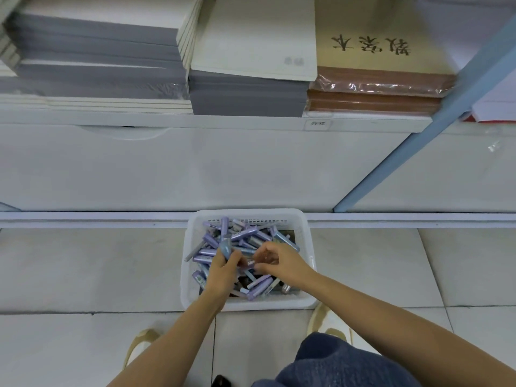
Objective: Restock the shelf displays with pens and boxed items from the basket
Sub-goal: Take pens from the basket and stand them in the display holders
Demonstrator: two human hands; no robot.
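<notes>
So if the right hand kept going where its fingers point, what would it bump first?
Probably the left hand, which grips a bunch of pens over the basket. The right hand points straight at it, though depth is unclear.

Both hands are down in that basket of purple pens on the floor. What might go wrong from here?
1. The left hand grips a bunch of pens; one may slip out if more are added.
2. The loose pens in the basket lie crisscrossed, so pulling one might flick others over the low rim.
3. The basket sits right by the person's shoe; a careless step might knock it.
</notes>
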